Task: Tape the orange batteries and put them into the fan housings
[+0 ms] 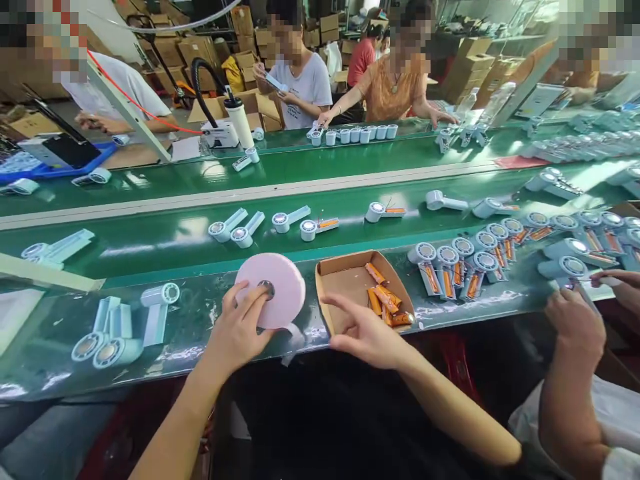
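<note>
My left hand (pixel 239 331) rests on a pink tape roll (pixel 280 287) lying flat on the green bench (pixel 200 320), fingers curled over its near edge and thumb by its metal hub. A strip of tape hangs from the roll toward the bench edge. My right hand (pixel 364 331) lies against the near left corner of a small cardboard tray (pixel 340 280), fingers stretched and apart, holding nothing. Several orange batteries (pixel 385 300) lie in the tray's right half.
Pale blue handheld fan bodies (pixel 117 327) lie left of the roll; more ride the conveyor belt (pixel 240 230) and crowd the right (pixel 465 263). A co-worker's hands (pixel 580 320) work at right. Other people sit across the line, cartons behind them.
</note>
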Tool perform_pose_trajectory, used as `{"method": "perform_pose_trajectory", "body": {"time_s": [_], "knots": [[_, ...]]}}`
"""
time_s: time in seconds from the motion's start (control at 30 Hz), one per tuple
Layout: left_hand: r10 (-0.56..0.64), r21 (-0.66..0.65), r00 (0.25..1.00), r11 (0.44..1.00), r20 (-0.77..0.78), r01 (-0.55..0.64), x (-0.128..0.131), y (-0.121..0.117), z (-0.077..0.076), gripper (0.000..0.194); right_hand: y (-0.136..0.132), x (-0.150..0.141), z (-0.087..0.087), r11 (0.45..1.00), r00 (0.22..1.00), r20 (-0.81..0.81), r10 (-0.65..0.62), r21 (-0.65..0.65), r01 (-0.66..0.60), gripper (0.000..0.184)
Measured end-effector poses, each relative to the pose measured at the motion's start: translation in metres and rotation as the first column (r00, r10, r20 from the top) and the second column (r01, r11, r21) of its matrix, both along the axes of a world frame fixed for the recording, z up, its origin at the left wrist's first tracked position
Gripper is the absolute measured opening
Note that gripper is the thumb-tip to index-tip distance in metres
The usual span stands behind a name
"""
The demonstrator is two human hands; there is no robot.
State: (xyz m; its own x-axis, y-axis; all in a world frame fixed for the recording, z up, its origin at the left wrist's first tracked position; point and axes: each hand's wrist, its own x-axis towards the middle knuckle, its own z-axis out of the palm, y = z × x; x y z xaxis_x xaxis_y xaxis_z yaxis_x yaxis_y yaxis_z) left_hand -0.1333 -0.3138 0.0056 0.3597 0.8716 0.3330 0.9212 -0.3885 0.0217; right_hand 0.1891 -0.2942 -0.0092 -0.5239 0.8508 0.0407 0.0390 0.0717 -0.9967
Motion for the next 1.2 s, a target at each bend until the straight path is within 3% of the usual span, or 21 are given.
{"method": "perform_pose_trajectory", "body": {"time_s": [0.03,0.13,0.2,0.27,0.3,0.37,0.4,0.43,0.5,0.53,0.67,0.73,0.8,0.83,0.9,1.0,1.07,1.2], "knots": [[-0.02,0.095,0.999,0.995,0.045,0.016,0.006,-0.003,0.003,0.05,-0.003,-0.016,0.003,0.992,0.993,0.002,0.117,-0.044,-0.117,0.072],[-0.059,0.275,0.974,0.961,0.22,-0.004,0.006,-0.01,0.003,0.047,-0.013,-0.043,0.002,0.922,0.923,0.039,0.382,-0.078,-0.379,0.035],[0.009,0.228,0.913,0.967,0.408,-0.111,-0.004,-0.012,-0.004,0.048,-0.016,-0.043,-0.001,0.851,0.842,0.166,0.514,0.021,-0.524,0.03],[0.147,0.074,0.807,0.971,0.572,-0.229,-0.013,-0.016,-0.012,0.055,-0.009,-0.031,0.0,0.782,0.765,0.334,0.551,0.116,-0.613,0.024],[0.21,0.005,0.756,0.962,0.62,-0.272,-0.016,-0.018,-0.016,0.058,-0.001,-0.022,0.002,0.799,0.77,0.415,0.485,0.147,-0.583,0.022],[0.261,-0.035,0.711,0.948,0.653,-0.315,-0.017,-0.022,-0.024,0.061,0.026,-0.001,0.008,0.901,0.78,0.603,0.165,0.229,-0.368,0.022],[0.247,-0.009,0.722,0.949,0.646,-0.316,-0.015,-0.023,-0.028,0.06,0.041,0.009,0.01,0.928,0.722,0.689,-0.062,0.306,-0.212,0.021],[0.219,0.03,0.749,0.953,0.625,-0.303,-0.011,-0.024,-0.032,0.059,0.057,0.018,0.01,0.917,0.609,0.751,-0.255,0.388,-0.094,0.019],[0.14,0.113,0.826,0.965,0.546,-0.238,0.001,-0.023,-0.038,0.056,0.084,0.031,0.007,0.876,0.411,0.799,-0.439,0.482,-0.001,0.01],[0.099,0.144,0.864,0.97,0.494,-0.193,0.008,-0.022,-0.04,0.056,0.095,0.035,0.004,0.87,0.371,0.807,-0.46,0.492,0.008,0.006],[-0.01,0.182,0.945,0.982,0.328,-0.053,0.033,-0.019,-0.044,0.06,0.109,0.044,-0.006,0.861,0.427,0.776,-0.464,0.509,0.01,0.015],[-0.022,0.175,0.962,0.984,0.273,-0.027,0.041,-0.021,-0.042,0.061,0.104,0.046,-0.004,0.832,0.611,0.627,-0.483,0.547,0.096,0.028],[-0.025,0.161,0.976,0.987,0.217,-0.011,0.047,-0.024,-0.039,0.063,0.093,0.043,0.002,0.785,0.832,0.264,-0.487,0.55,0.285,0.034],[-0.028,0.156,0.981,0.988,0.192,-0.002,0.05,-0.025,-0.037,0.063,0.086,0.039,0.006,0.761,0.877,0.047,-0.478,0.522,0.386,0.031],[-0.043,0.161,0.987,0.987,0.154,0.018,0.054,-0.027,-0.032,0.065,0.071,0.028,0.012,0.708,0.849,-0.256,-0.462,0.471,0.527,0.019],[-0.086,0.181,0.992,0.981,0.093,0.068,0.061,-0.027,-0.026,0.064,0.049,0.004,0.012,0.632,0.767,-0.405,-0.499,0.436,0.641,0.014],[-0.109,0.194,0.993,0.976,0.035,0.1,0.063,-0.029,-0.023,0.06,0.037,-0.01,0.004,0.665,0.766,-0.392,-0.51,0.384,0.64,0.014],[-0.105,0.23,0.993,0.966,-0.06,0.116,0.056,-0.031,-0.017,0.05,0.024,-0.015,-0.016,0.888,0.876,-0.293,-0.384,0.141,0.437,0.028]]}}
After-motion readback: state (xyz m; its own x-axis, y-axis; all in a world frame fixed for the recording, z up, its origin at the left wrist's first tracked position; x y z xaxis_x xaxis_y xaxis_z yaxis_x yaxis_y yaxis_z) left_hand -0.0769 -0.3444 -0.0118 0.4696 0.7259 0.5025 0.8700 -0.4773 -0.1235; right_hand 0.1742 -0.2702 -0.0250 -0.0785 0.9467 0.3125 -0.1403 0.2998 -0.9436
